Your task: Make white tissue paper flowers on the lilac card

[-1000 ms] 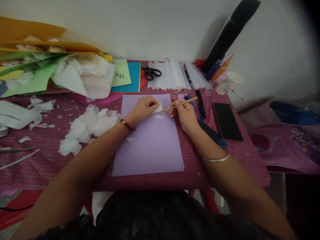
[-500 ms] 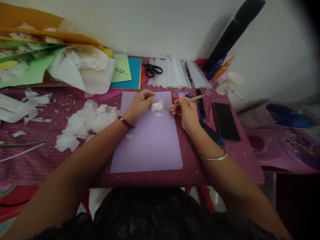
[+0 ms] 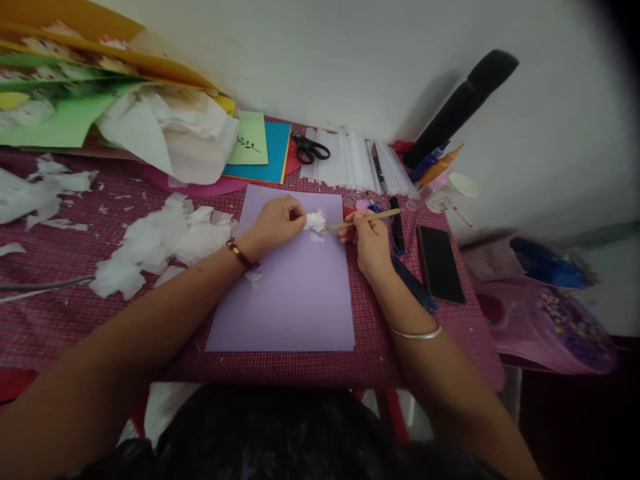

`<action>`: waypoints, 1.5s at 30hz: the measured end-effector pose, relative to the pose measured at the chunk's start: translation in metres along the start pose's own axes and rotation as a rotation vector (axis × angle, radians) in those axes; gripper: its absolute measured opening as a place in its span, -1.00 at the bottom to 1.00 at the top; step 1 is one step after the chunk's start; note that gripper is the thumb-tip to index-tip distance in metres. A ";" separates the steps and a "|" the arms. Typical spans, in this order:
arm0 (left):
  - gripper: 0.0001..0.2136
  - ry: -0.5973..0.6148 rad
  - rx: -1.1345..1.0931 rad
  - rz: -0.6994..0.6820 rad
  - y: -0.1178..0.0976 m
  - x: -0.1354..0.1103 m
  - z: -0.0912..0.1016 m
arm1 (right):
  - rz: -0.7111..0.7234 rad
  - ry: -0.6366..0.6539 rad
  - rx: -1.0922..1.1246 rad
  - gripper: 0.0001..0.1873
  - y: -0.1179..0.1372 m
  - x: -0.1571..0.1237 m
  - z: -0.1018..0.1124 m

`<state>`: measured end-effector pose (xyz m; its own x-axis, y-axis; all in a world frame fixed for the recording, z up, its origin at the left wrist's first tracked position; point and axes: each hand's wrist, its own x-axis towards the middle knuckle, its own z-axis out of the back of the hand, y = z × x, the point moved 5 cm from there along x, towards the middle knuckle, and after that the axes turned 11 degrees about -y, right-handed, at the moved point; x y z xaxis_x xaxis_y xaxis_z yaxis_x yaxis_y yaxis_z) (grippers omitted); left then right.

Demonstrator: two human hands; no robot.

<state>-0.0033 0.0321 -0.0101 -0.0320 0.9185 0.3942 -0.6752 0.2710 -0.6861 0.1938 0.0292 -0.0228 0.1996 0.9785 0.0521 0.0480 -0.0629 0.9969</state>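
A lilac paper sheet lies on the red checked tablecloth. My left hand rests on the sheet's upper part, fingers curled and pinching a small wad of white tissue. My right hand grips a thin wooden stick, its tip touching the tissue wad from the right. A small white scrap lies just below the wad.
Torn white tissue pieces are heaped left of the sheet. Coloured papers and crumpled white paper sit at the back left. Scissors, white strips, pens, a black phone and a pink plastic bag lie to the right.
The view has shifted slightly. My left hand stays pinched on the tissue wad while the stick tip stays against it; the hands have barely moved on the sheet.
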 end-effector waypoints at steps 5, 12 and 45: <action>-0.92 0.036 0.106 -0.027 0.000 0.005 -0.008 | 0.017 0.031 0.017 -0.74 -0.001 0.001 -0.001; -0.86 0.004 -0.121 0.107 0.020 0.012 -0.011 | 0.041 0.008 0.042 -0.74 -0.002 0.002 0.002; -0.86 -0.060 -0.141 0.081 0.003 0.005 0.006 | 0.166 0.044 -0.115 -0.68 0.002 -0.002 -0.002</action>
<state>-0.0104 0.0357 -0.0063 -0.1287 0.9213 0.3670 -0.5587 0.2383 -0.7944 0.1920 0.0273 -0.0209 0.1525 0.9644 0.2163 -0.0945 -0.2036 0.9745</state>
